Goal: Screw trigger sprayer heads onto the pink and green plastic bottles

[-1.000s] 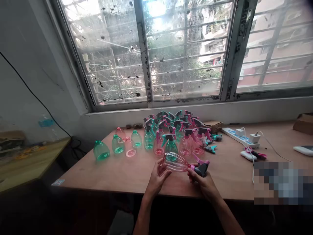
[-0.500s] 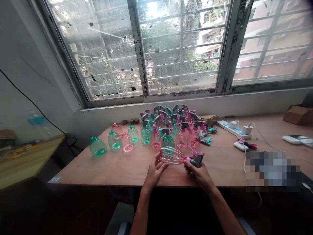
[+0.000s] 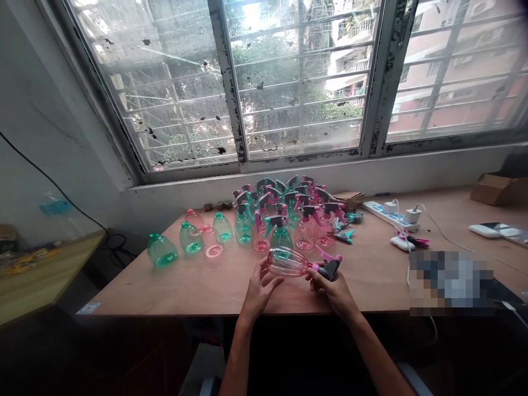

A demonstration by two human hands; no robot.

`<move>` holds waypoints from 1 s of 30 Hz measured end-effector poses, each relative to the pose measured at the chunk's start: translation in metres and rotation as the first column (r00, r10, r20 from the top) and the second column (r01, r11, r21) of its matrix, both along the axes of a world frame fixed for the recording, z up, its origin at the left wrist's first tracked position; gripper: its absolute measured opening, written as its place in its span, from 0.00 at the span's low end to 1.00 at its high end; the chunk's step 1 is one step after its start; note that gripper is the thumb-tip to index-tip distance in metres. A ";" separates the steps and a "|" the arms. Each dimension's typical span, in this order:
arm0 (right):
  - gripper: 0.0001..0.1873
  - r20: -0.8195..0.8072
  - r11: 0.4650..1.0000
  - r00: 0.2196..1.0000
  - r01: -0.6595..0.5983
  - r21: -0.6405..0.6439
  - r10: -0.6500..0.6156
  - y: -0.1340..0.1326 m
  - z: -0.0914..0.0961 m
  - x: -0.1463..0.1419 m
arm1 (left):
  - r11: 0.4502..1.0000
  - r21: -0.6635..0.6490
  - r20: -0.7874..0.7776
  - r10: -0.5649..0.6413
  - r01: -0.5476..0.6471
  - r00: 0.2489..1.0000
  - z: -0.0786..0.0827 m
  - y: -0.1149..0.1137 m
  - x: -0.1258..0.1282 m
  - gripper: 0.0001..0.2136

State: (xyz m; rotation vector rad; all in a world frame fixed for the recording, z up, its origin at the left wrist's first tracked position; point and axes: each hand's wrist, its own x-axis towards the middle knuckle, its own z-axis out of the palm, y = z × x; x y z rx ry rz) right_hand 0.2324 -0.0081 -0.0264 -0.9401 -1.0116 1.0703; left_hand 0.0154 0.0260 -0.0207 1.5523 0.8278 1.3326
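Note:
A clear pink spray bottle (image 3: 289, 263) lies sideways in the air over the table's front edge, its base to the left. My left hand (image 3: 262, 283) is closed around the base end. At the neck, my right hand (image 3: 330, 283) grips the black and pink spray head (image 3: 329, 268), which sits against the bottle's mouth; whether it is fully screwed on I cannot tell. Just behind stands a green spray bottle (image 3: 282, 237) with its head fitted, in front of several more pink and green ones.
Several headless bottles, among them a green bottle (image 3: 162, 252), stand on the left. Loose spray heads (image 3: 345, 235) lie right of the group. Farther right are a white power strip (image 3: 381, 213) with plugged-in chargers, cables and a cardboard box (image 3: 501, 190). A window spans the back.
The whole view has shifted slightly. Both hands keep their hold on the bottle and its spray head, with almost no visible change in pose.

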 end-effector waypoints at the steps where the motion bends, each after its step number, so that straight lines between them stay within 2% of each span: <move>1: 0.25 0.001 1.000 1.000 -0.003 0.001 0.003 0.000 -0.001 0.000 | 1.000 -0.006 0.000 0.000 0.000 1.000 0.000 0.000 0.000 0.17; 8: 0.25 0.032 0.999 0.999 -0.038 0.004 0.038 -0.001 -0.001 0.000 | 0.998 0.005 0.023 0.062 -0.063 0.998 -0.001 0.003 -0.002 0.17; 14: 0.25 0.002 1.000 1.000 -0.013 -0.007 0.013 -0.001 0.000 0.000 | 1.000 0.001 0.012 -0.001 0.001 1.000 0.001 0.000 -0.001 0.20; 20: 0.25 0.037 0.999 0.998 -0.052 0.013 0.052 -0.002 -0.002 0.001 | 0.999 -0.031 0.018 0.039 -0.039 0.999 -0.001 0.002 -0.002 0.16; 27: 0.25 0.016 0.999 0.999 -0.032 0.019 0.031 0.002 -0.004 0.001 | 0.999 -0.051 0.024 0.015 -0.014 1.000 0.005 -0.001 0.000 0.22; 30: 0.25 0.031 0.999 0.999 -0.036 0.027 0.035 0.001 -0.005 0.002 | 0.998 -0.058 0.018 0.006 -0.005 1.000 0.003 -0.002 -0.001 0.21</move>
